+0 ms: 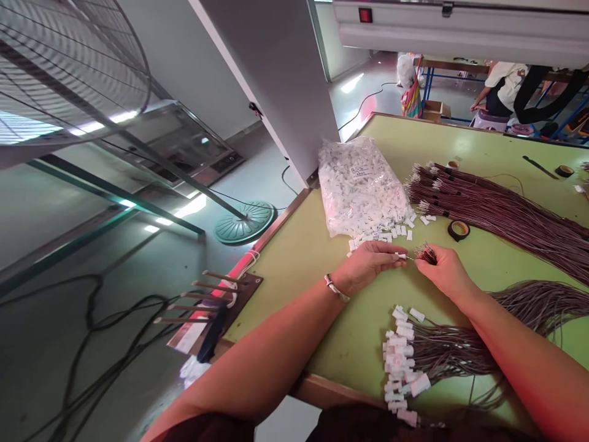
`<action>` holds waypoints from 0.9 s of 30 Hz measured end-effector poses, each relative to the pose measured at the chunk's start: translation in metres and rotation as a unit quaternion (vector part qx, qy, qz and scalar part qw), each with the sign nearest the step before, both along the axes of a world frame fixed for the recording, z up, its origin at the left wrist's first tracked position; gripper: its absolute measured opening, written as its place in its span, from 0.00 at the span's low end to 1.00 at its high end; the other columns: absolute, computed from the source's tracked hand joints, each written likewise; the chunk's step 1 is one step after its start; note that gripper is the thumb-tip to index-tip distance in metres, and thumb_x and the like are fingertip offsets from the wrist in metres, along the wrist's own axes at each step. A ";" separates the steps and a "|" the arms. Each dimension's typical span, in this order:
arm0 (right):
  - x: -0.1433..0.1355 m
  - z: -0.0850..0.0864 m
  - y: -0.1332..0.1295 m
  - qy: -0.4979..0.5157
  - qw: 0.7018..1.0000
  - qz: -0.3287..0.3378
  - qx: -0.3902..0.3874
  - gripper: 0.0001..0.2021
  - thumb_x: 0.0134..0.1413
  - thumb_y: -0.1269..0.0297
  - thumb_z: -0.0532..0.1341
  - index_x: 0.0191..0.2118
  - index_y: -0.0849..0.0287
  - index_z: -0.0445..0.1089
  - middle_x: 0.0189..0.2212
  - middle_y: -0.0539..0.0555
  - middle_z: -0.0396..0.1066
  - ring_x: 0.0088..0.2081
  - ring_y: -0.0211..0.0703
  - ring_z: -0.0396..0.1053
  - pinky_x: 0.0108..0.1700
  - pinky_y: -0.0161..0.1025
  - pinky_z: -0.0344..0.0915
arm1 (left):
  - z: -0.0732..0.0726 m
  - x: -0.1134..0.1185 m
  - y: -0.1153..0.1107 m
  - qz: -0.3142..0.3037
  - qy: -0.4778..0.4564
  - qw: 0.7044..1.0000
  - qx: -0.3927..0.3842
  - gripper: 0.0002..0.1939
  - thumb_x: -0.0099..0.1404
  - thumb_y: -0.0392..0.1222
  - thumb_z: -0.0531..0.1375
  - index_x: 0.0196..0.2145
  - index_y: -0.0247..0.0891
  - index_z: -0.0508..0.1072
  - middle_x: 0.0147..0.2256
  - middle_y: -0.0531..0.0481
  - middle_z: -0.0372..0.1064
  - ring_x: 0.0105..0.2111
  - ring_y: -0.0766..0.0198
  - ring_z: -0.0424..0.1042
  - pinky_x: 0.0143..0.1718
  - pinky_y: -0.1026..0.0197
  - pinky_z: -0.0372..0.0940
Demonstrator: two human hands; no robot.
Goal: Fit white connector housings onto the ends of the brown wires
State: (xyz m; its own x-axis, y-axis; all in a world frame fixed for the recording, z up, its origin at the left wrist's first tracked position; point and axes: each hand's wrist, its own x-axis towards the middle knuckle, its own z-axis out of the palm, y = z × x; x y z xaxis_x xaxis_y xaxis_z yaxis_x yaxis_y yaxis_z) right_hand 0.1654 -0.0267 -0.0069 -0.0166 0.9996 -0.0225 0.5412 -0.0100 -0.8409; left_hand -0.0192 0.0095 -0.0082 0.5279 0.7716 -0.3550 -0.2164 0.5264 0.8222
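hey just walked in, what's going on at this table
A person is working with both hands over a green table. The left hand pinches a small white connector; the right hand grips a bunch of wires, one reaching toward it. Whether that wire is in is too small to tell. Wires with white connectors on their ends lie nearer the person; a plastic bag of connectors lies beyond.

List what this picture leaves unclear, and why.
In the head view:
Number of wires in the right-hand grip: partly hidden by that hand.
Seating inside the white connector, left-hand grip: too small.
Printing on the plastic bag: too small.
Brown wire bundle's far end: cut off by right edge.
Seated person's head: behind overhead fixture.
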 end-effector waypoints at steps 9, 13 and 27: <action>-0.001 0.001 -0.002 0.012 1.000 0.006 0.017 0.07 0.43 0.62 0.56 0.22 0.60 0.62 0.18 0.46 0.56 0.23 0.33 0.53 0.26 0.32 0.53 | 0.005 0.001 -0.001 -0.016 0.031 0.999 0.000 0.08 0.53 0.35 0.64 0.32 0.30 0.72 0.24 0.47 0.74 0.21 0.70 0.72 0.26 0.68 0.66; -0.001 0.001 -0.002 0.010 1.000 0.008 0.021 0.07 0.43 0.62 0.56 0.21 0.60 0.62 0.17 0.46 0.56 0.22 0.33 0.53 0.26 0.32 0.54 | 0.004 0.001 0.000 -0.017 0.041 0.999 0.003 0.08 0.53 0.38 0.65 0.30 0.30 0.72 0.22 0.48 0.73 0.19 0.72 0.70 0.23 0.70 0.64; -0.003 0.005 -0.006 -0.041 0.999 0.011 0.031 0.08 0.43 0.63 0.55 0.19 0.59 0.58 0.17 0.45 0.53 0.22 0.33 0.50 0.25 0.32 0.51 | 0.004 0.002 -0.001 -0.020 0.060 0.998 0.023 0.11 0.54 0.42 0.65 0.31 0.30 0.73 0.21 0.50 0.71 0.18 0.73 0.69 0.22 0.70 0.63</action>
State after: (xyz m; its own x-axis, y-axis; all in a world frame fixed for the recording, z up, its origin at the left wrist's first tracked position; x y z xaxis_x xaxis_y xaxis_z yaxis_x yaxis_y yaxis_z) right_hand 0.1627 -0.0325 -0.0019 -0.0398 0.9986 0.0362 0.6072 0.0530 -0.7928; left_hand -0.0171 0.0081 -0.0038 0.5143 0.7681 -0.3815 -0.0957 0.4935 0.8645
